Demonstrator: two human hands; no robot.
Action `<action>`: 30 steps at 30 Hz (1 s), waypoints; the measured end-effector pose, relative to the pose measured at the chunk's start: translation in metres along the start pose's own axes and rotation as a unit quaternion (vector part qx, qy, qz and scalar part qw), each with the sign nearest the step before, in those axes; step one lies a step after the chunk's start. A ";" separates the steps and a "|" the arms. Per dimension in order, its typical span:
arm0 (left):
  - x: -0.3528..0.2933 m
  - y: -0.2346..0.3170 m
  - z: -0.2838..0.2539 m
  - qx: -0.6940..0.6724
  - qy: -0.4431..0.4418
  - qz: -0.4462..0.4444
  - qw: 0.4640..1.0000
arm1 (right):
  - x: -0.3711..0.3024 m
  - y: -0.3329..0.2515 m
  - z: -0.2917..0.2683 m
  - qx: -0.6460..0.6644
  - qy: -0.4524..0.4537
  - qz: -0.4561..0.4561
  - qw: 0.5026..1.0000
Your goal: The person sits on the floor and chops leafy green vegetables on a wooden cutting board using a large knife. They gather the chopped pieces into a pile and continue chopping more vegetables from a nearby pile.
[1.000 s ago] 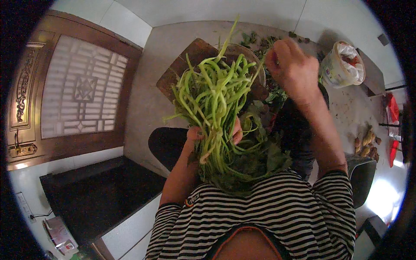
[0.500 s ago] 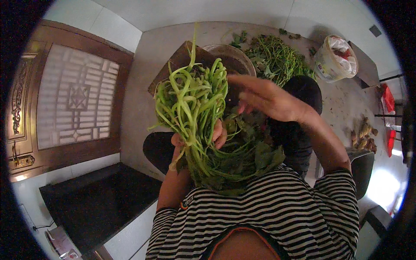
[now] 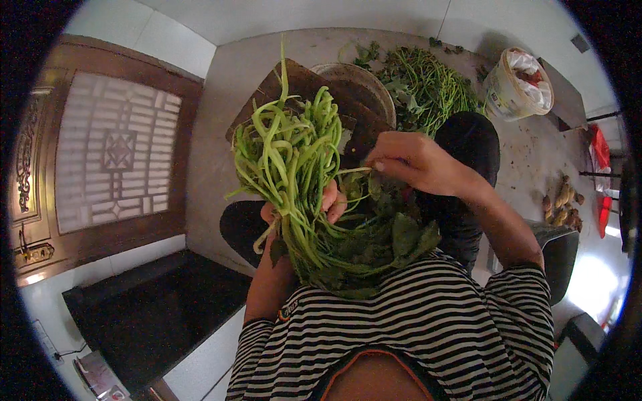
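A thick bunch of pale green vegetable stems point(image 3: 289, 157) stands in front of my chest, its dark leaves point(image 3: 381, 247) drooping over my lap. My left hand point(image 3: 334, 203) is closed around the bunch, partly hidden by it. To its right, my right hand point(image 3: 420, 162) has its fingers pinched on the end of one thin stem point(image 3: 354, 170), which runs back toward the bunch. Beyond the bunch lie a brown board-like sheet point(image 3: 267, 90) and a round basin point(image 3: 384, 100), both partly covered.
A heap of leafy stems point(image 3: 435, 83) lies on the floor past my right knee. Farther right stands a white bucket point(image 3: 505, 97) with a plastic bag inside. Some brown roots point(image 3: 565, 204) lie on the floor at right. A black-topped low bench point(image 3: 154, 317) is at my left, below a door point(image 3: 120, 150).
My right hand, open and blurred before, has come down slightly and closed on a thin stem. The bunch in my left hand has shifted a little to the left.
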State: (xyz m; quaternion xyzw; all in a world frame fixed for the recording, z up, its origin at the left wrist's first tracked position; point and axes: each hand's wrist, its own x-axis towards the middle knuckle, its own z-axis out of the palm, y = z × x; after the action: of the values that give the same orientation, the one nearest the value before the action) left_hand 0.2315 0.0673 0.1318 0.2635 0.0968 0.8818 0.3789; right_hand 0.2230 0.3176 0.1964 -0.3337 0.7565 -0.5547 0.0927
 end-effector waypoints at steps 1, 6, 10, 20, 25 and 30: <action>0.005 0.001 0.000 0.014 -0.027 0.015 0.999 | -0.004 -0.001 -0.006 -0.084 0.006 -0.072 0.994; 0.005 -0.007 0.016 0.000 0.054 0.040 0.998 | -0.020 -0.013 -0.018 -0.162 -0.003 -0.049 0.986; -0.003 -0.006 0.017 0.037 0.106 0.032 0.993 | -0.025 -0.010 -0.027 -0.195 0.001 -0.040 0.980; 0.003 -0.004 0.020 0.080 0.065 0.038 0.994 | -0.051 -0.007 -0.043 -0.290 0.039 0.013 0.956; 0.007 0.002 0.018 0.071 0.011 0.035 0.997 | -0.046 -0.004 -0.027 -0.328 0.104 -0.006 0.939; 0.003 0.000 0.022 0.049 0.055 0.031 0.997 | -0.047 -0.017 -0.042 -0.424 -0.012 0.061 0.903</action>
State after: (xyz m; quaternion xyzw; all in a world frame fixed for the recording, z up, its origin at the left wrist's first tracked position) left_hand 0.2418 0.0685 0.1512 0.2357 0.1521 0.9006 0.3320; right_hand 0.2439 0.3762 0.2160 -0.3013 0.9381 -0.1703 -0.0144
